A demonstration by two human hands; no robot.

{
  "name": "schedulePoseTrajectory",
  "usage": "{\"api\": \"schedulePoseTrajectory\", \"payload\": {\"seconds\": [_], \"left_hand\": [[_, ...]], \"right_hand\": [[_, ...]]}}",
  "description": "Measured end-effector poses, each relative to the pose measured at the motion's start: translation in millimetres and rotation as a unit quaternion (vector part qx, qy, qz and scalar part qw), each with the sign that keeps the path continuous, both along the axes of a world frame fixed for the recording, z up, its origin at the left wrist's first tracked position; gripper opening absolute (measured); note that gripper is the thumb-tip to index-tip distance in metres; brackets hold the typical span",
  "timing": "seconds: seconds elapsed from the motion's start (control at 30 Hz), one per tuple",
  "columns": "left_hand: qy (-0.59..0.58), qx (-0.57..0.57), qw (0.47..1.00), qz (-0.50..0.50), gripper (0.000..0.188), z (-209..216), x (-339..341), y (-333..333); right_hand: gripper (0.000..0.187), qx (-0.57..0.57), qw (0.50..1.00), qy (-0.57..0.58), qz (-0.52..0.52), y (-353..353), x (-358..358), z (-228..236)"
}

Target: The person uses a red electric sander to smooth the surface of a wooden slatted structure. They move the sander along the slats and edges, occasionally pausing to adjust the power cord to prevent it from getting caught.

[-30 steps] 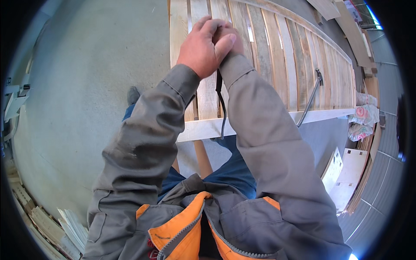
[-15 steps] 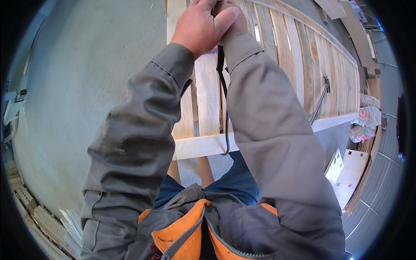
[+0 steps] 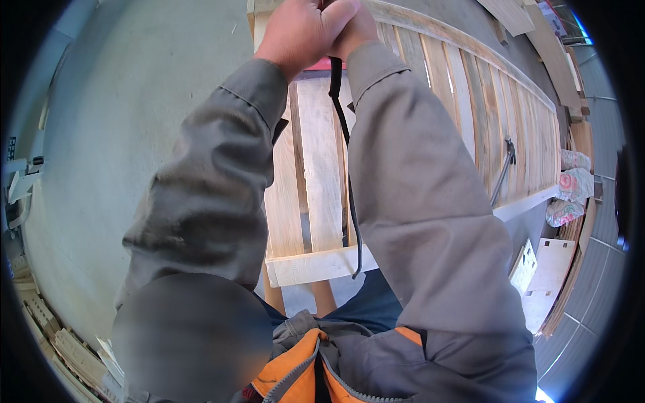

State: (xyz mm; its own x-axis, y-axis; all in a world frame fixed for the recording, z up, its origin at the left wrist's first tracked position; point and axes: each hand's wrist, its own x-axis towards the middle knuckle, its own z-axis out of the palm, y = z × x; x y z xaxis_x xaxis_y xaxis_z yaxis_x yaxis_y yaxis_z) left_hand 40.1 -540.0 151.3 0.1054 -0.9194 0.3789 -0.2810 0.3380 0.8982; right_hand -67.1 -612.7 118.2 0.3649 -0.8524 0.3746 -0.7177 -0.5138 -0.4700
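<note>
At the top edge of the view my left hand (image 3: 294, 32) and my right hand (image 3: 356, 32) are close together, with fingers closed. They are on a tool that they largely hide; only a strip of its red body (image 3: 327, 64) shows below my wrists. A black cord (image 3: 348, 144) hangs from it between my forearms and over the front edge of a slatted wooden frame. The tool's exact kind cannot be made out. Beneath my hands lies that pale slatted wooden frame (image 3: 321, 174), its slats running away from me.
A hammer (image 3: 504, 171) rests on the slats at the right. Beyond the frame's right end are patterned bags (image 3: 570, 181) and white boards with holes (image 3: 547, 279). Wood pieces (image 3: 64, 342) are stacked at the lower left. Grey floor (image 3: 148, 121) extends along the left.
My hands have shifted slightly left and up in the picture, still together. The frame's front edge appears lower, and more of the red body shows. A blurred round patch now covers my lower left sleeve.
</note>
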Motion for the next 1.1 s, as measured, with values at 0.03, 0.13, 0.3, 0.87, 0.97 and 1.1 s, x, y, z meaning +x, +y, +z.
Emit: {"api": "schedulePoseTrajectory", "payload": {"seconds": [0.03, 0.13, 0.3, 0.87, 0.97, 1.1], "left_hand": [[0.002, 0.001, 1.0, 0.001, 0.04, 1, 2, -5], [0.054, -0.017, 0.998, -0.038, 0.04, 2, 6, -26], [0.008, 0.022, 0.997, -0.077, 0.051, -9, 20, -32], [-0.048, 0.001, 0.999, 0.001, 0.047, -8, -29, 82], [-0.026, 0.019, 0.999, -0.002, 0.049, -7, -35, 103], [-0.032, 0.024, 0.999, -0.001, 0.05, -5, -41, 131]], "right_hand": [[0.026, -0.011, 0.999, -0.025, 0.017, -8, 1, -2], [0.025, 0.045, 0.987, -0.139, 0.067, -34, 7, -7], [0.029, 0.121, 0.99, -0.053, 0.04, -39, 17, -30], [0.029, -0.01, 0.982, 0.187, -0.014, 98, -31, 13], [0.028, -0.021, 0.984, 0.174, -0.004, 123, -38, 17], [0.027, 0.008, 0.983, 0.18, -0.021, 152, -44, 15]]}}
